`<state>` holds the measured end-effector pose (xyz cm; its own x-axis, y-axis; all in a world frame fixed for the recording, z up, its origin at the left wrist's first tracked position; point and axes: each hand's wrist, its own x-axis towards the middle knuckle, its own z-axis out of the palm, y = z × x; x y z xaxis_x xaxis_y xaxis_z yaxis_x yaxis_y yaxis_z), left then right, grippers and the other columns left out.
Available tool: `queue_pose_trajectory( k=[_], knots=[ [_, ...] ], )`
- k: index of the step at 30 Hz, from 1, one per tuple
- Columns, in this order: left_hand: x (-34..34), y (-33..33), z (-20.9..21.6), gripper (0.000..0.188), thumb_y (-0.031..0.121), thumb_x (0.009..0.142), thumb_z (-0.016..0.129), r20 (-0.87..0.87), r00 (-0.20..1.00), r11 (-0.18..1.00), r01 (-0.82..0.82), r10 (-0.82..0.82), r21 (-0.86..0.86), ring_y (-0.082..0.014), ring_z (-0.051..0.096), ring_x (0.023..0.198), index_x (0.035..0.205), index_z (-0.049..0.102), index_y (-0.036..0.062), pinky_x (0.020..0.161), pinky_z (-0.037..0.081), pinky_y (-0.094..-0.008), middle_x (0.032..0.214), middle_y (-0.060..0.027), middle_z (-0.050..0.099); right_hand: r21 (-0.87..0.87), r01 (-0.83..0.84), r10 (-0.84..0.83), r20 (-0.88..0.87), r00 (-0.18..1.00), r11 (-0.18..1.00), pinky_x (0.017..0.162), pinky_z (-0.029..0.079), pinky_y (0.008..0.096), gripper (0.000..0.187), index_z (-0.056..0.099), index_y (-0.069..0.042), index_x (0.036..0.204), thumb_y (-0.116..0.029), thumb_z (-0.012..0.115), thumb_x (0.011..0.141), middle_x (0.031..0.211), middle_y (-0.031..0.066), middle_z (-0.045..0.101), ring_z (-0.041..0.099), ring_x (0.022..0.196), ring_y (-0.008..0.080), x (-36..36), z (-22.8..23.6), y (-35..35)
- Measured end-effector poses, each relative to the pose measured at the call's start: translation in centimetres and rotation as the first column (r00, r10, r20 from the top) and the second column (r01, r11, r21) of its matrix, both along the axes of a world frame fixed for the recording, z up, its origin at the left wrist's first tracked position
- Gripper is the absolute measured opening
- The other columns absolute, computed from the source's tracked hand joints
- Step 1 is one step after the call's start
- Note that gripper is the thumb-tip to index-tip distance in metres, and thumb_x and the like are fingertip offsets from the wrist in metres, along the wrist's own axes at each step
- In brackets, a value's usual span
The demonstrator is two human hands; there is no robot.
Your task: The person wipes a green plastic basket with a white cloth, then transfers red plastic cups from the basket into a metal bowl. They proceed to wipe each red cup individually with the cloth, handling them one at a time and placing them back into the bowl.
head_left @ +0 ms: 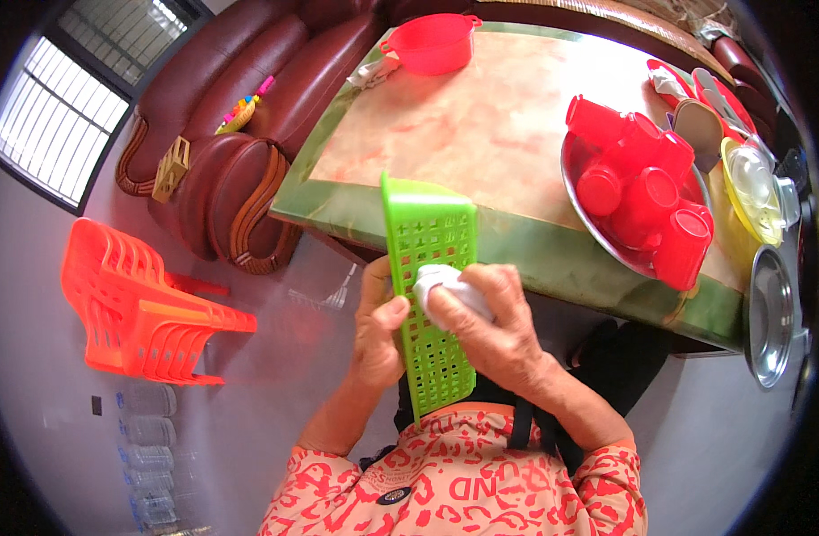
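Gripped green basket at centre by nine-o'clock edge in curled fingers of left hand; pressed white cloth, bunched in tight fingers of right hand, against its side. Noted red cups at two o'clock.

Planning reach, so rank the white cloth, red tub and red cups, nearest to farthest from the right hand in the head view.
1. White cloth, in the right hand.
2. Red cups, ahead, to the right.
3. Red tub, farther ahead, slightly left.
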<state>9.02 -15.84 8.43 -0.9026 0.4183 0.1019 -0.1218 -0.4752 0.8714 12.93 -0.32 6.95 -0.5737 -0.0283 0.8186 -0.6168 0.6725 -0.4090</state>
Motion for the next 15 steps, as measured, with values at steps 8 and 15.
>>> queue_pose_trajectory(
  k=[8,15],
  knots=[
    [-0.4,0.2,4.0,0.034,0.017,0.096,0.053,-0.219,0.975,0.925,-0.11,0.03,-0.365,-0.0118,0.055,0.099,0.126,0.048,0.0002,0.088,0.046,-0.0268,0.111,-0.0065,0.059,0.313,-0.165,0.208,-0.11,0.972,0.935,0.059,0.046,0.0308,0.038,0.067,-0.002,0.095,-0.015,0.066,0.06,0.091,0.0053,0.048,0.051,0.071,0.0181,2.8,-0.3,-1.7],
    [2.3,-1.6,3.7,0.031,0.011,0.095,0.055,-0.307,0.949,0.913,-0.063,-0.07,-0.404,-0.0091,0.055,0.1,0.124,0.051,-0.0004,0.089,0.045,-0.0253,0.112,-0.0035,0.061,0.144,-0.048,0.08,-0.228,0.97,0.988,0.068,0.05,0.0316,0.053,0.066,-0.005,0.105,-0.012,0.068,0.052,0.098,0.0092,0.055,0.057,0.079,0.0205,3.1,5.1,2.4]
  ],
)
